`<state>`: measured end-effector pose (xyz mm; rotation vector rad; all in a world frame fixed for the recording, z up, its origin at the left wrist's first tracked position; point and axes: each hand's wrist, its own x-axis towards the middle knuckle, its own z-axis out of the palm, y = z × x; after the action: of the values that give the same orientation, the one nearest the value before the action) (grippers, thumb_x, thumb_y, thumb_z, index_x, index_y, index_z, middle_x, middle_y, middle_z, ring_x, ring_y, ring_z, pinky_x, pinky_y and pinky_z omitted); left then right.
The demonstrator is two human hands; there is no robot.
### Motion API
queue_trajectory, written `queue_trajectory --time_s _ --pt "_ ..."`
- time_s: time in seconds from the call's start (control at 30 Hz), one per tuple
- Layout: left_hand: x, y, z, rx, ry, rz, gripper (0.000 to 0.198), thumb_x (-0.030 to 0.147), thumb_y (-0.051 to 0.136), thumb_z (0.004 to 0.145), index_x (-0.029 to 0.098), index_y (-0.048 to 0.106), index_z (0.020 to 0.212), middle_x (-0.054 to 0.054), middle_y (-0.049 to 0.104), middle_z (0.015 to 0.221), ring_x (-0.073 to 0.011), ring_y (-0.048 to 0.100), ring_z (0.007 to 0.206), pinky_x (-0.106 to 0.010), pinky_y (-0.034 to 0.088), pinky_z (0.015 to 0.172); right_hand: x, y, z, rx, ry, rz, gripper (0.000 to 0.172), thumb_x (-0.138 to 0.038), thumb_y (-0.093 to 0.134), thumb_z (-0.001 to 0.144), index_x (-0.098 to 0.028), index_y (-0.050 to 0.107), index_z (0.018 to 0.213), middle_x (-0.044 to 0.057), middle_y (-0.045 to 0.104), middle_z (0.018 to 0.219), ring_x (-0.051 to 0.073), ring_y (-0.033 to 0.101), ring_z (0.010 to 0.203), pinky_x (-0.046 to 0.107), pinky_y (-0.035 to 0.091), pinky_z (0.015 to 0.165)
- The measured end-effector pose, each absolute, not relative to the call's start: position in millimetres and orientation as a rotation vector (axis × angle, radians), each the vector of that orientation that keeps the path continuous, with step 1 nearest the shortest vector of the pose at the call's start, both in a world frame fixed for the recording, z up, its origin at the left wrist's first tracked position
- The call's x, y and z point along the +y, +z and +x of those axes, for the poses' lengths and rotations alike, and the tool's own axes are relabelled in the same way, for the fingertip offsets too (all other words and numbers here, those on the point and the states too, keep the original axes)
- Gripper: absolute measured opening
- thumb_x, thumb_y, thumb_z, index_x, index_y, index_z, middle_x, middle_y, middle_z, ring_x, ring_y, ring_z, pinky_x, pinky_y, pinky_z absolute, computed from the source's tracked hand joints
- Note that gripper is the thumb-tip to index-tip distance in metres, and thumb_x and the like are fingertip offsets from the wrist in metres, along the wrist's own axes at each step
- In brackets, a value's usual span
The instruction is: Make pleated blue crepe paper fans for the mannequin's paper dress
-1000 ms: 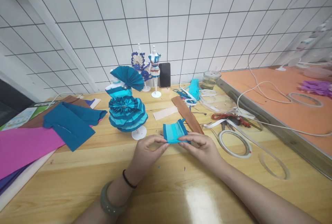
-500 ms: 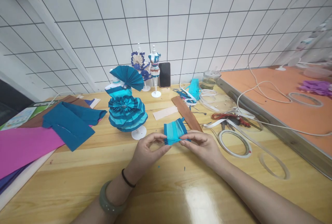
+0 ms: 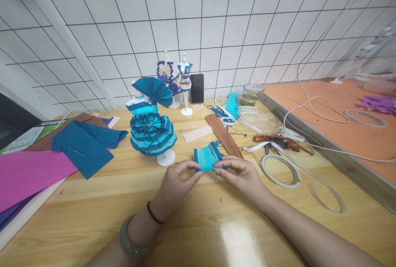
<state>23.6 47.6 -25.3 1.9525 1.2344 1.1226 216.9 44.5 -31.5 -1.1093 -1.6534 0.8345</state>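
Note:
Between my hands is a small piece of blue crepe paper [image 3: 206,156], light turquoise in the middle with darker blue edges. Its near edge looks folded into narrow pleats. My left hand [image 3: 181,178] pinches the left end between thumb and fingers. At the right end, my right hand [image 3: 241,174] pinches it the same way. Just beyond, to the left, stands a small dress form [image 3: 151,135] in a blue layered paper dress with a pleated fan at the shoulder. A brown paper strip [image 3: 224,135] and a pale strip [image 3: 197,134] lie past the held piece.
Blue [image 3: 83,147] and pink paper sheets [image 3: 34,176] lie at left. Two more dress forms [image 3: 185,81] and a phone [image 3: 197,88] stand by the tiled wall. On the right are a tape roll [image 3: 266,164], scissors with red cord [image 3: 275,139], a glass jar [image 3: 251,94] and an orange surface [image 3: 334,114].
Both hands keep their pinch on the crepe paper. Its near pleats appear pressed closer together and its left edge has shifted slightly left.

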Motion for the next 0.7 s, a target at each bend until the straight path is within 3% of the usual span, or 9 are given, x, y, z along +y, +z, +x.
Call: queue_trajectory --time_s 0.23,0.7 --pt "49.7 -25.3 19.9 1.216 1.175 1.941 0.004 0.021 0.064 0.069 0.020 0.065 0.073 -0.001 0.070 0.076 -0.0154 0.064 0.071 -0.026 0.052 0.069 46.8 -36.1 220.4 -1.685 0.815 -1.163 0.020 -0.027 0.066 0.071 -0.021 0.069 0.089 0.006 0.069 0.084 0.019 0.063 0.077 0.030 0.052 0.069" --pt "51.0 -26.2 19.5 1.131 1.313 2.082 0.004 0.018 0.065 0.069 0.021 0.066 0.072 -0.002 0.070 0.074 -0.0157 0.064 0.073 -0.028 0.051 0.071 47.9 -28.0 222.3 -1.686 0.783 -1.140 0.011 -0.023 0.065 0.072 -0.020 0.070 0.081 0.006 0.070 0.081 0.019 0.064 0.074 0.030 0.052 0.068"
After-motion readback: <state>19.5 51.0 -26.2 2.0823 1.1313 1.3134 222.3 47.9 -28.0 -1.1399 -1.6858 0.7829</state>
